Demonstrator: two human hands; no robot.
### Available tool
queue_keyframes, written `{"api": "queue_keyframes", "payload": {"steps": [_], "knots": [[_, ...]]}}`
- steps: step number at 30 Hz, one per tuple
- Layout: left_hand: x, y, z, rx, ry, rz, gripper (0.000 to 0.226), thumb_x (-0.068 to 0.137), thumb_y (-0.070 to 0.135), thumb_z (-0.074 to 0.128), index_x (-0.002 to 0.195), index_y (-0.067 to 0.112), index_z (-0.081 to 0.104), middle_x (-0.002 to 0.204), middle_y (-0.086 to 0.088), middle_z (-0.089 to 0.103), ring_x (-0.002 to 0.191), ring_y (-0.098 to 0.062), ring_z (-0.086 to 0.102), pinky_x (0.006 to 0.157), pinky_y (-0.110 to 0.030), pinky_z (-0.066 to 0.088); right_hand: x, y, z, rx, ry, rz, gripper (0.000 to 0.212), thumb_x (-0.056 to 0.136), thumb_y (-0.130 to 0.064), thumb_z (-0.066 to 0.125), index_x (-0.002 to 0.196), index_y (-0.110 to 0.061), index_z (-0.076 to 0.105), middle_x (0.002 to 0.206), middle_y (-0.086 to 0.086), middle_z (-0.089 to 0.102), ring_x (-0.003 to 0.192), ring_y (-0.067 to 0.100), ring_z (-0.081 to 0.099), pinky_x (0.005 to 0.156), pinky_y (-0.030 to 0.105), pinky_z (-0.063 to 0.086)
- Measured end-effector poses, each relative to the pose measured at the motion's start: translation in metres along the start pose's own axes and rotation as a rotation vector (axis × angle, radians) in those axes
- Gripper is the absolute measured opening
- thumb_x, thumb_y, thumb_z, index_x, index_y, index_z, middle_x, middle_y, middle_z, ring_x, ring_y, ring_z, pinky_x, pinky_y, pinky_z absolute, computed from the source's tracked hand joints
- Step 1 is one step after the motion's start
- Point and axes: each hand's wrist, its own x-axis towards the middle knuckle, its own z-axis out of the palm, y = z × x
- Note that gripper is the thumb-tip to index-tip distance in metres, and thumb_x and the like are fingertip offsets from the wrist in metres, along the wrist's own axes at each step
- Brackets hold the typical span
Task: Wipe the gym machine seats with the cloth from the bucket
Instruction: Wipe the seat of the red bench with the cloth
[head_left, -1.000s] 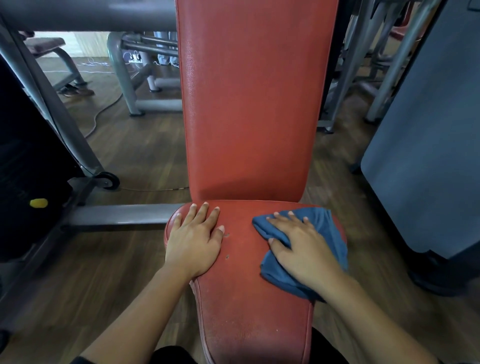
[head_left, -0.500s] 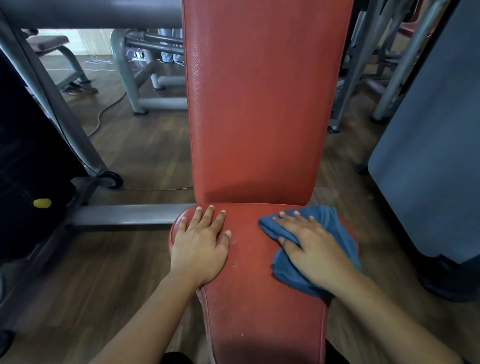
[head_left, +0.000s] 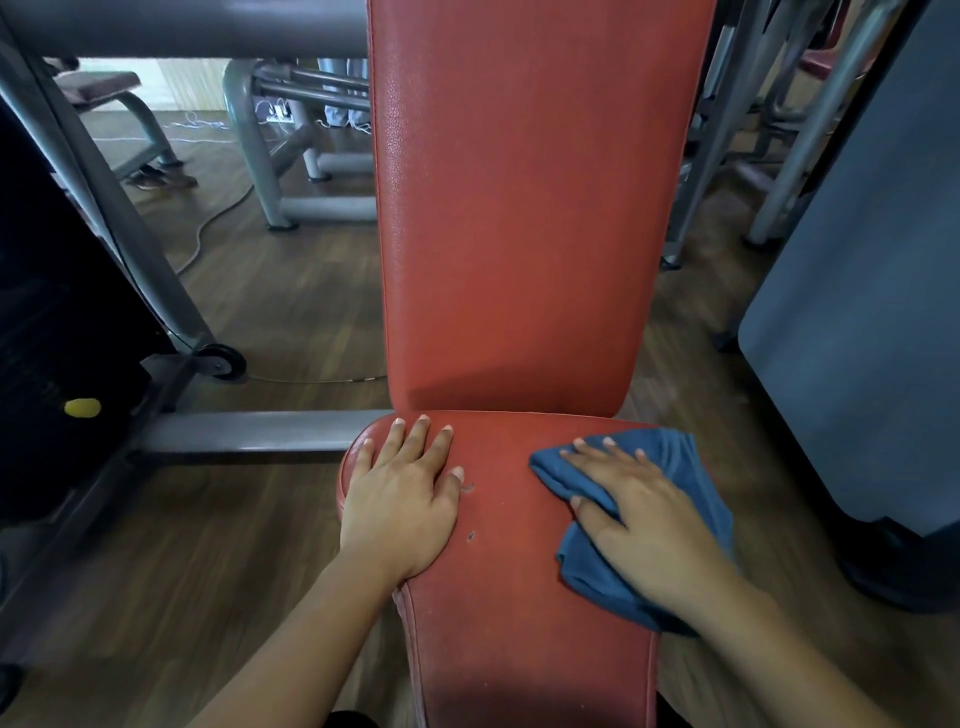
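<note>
We record the right hand (head_left: 644, 519) lying flat with fingers straight, pressing a crumpled blue cloth (head_left: 685, 467) onto the right side of the red seat pad (head_left: 509, 519). The cloth spreads out from under the palm and reaches the pad's right edge. To the left of that pressing hand, clear of the cloth, the left hand (head_left: 402, 499) rests palm-down with fingers extended on the pad's left rear corner, grasping nothing. Just beyond both sets of fingertips the red backrest (head_left: 519, 208) rises, and left of the left hand a grey frame bar (head_left: 249, 431) meets the pad.
</note>
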Motion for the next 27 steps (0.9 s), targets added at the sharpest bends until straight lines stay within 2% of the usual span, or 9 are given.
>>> {"api": "queue_keyframes", "payload": {"steps": [2,5,7,10,13,16,22,24,27], "knots": [[0.000,0.000,0.000,-0.008,-0.001,0.000,0.067,0.084,0.052,0.010,0.149,0.035,0.019,0.158,0.007,0.010,0.146,-0.013,-0.001,0.118,-0.037,-0.001,-0.004,0.009,-0.007,0.055,0.006,0.039,0.047,0.095,-0.024,0.052,0.140,-0.028,0.043,0.149,-0.014,0.033,0.141,0.002,0.018,0.106,0.007,-0.008],[0.000,0.001,-0.001,-0.007,0.006,0.003,0.065,0.086,0.051,0.012,0.149,0.035,0.020,0.158,0.007,0.011,0.146,-0.013,0.000,0.118,-0.037,-0.001,0.020,0.025,-0.011,0.000,0.019,0.164,0.047,0.094,-0.026,0.051,0.140,-0.025,0.044,0.151,-0.005,0.035,0.142,0.011,0.021,0.114,0.024,0.001],[0.000,0.001,0.000,-0.010,0.007,0.004,0.061,0.090,0.050,0.014,0.149,0.035,0.020,0.158,0.007,0.011,0.146,-0.013,0.000,0.118,-0.037,-0.001,0.040,0.022,-0.008,-0.082,0.014,0.206,0.047,0.094,-0.026,0.050,0.141,-0.024,0.043,0.151,-0.001,0.035,0.142,0.018,0.023,0.115,0.030,0.006],[0.000,0.001,-0.001,-0.020,0.008,0.001,0.064,0.087,0.051,0.013,0.149,0.035,0.020,0.158,0.008,0.011,0.146,-0.013,0.000,0.117,-0.037,-0.001,0.044,0.005,0.001,-0.101,-0.029,0.133,0.051,0.094,-0.021,0.046,0.144,-0.024,0.038,0.153,-0.003,0.031,0.143,0.017,0.021,0.113,0.024,0.007],[-0.001,0.001,-0.001,-0.024,0.012,0.003,0.057,0.094,0.049,0.019,0.149,0.035,0.019,0.158,0.007,0.011,0.146,-0.013,0.000,0.117,-0.037,-0.001,0.015,-0.006,0.004,-0.024,-0.048,-0.024,0.052,0.095,-0.019,0.044,0.146,-0.027,0.034,0.153,-0.012,0.027,0.142,0.005,0.015,0.111,0.015,-0.001],[-0.001,0.001,-0.001,-0.028,0.013,0.008,0.053,0.098,0.046,0.024,0.149,0.034,0.019,0.158,0.007,0.010,0.146,-0.013,0.000,0.117,-0.037,-0.001,0.000,0.005,-0.006,0.059,-0.058,-0.020,0.048,0.095,-0.021,0.049,0.142,-0.029,0.040,0.149,-0.017,0.031,0.135,-0.007,0.015,0.109,0.010,-0.002],[0.000,0.001,0.000,-0.040,0.014,0.005,0.053,0.098,0.046,0.025,0.149,0.035,0.020,0.158,0.008,0.011,0.146,-0.012,-0.001,0.118,-0.036,-0.002,0.045,0.030,-0.015,-0.068,0.006,0.195,0.044,0.094,-0.025,0.050,0.138,-0.024,0.046,0.149,-0.004,0.039,0.139,0.016,0.029,0.114,0.031,0.010],[0.000,0.002,-0.001,-0.035,0.008,0.003,0.060,0.091,0.051,0.015,0.149,0.035,0.020,0.158,0.008,0.011,0.146,-0.012,-0.001,0.117,-0.036,-0.002,0.047,0.024,-0.010,-0.095,-0.020,0.162,0.046,0.094,-0.031,0.051,0.139,-0.028,0.044,0.149,-0.006,0.038,0.140,0.017,0.028,0.113,0.029,0.013],[0.000,0.000,0.000,-0.026,0.012,-0.002,0.065,0.087,0.052,0.013,0.149,0.035,0.020,0.158,0.008,0.011,0.146,-0.012,0.000,0.116,-0.035,-0.001,0.024,0.011,-0.005,-0.050,-0.058,0.016,0.049,0.094,-0.030,0.052,0.142,-0.032,0.040,0.150,-0.013,0.034,0.142,0.009,0.021,0.112,0.020,0.006]]}}
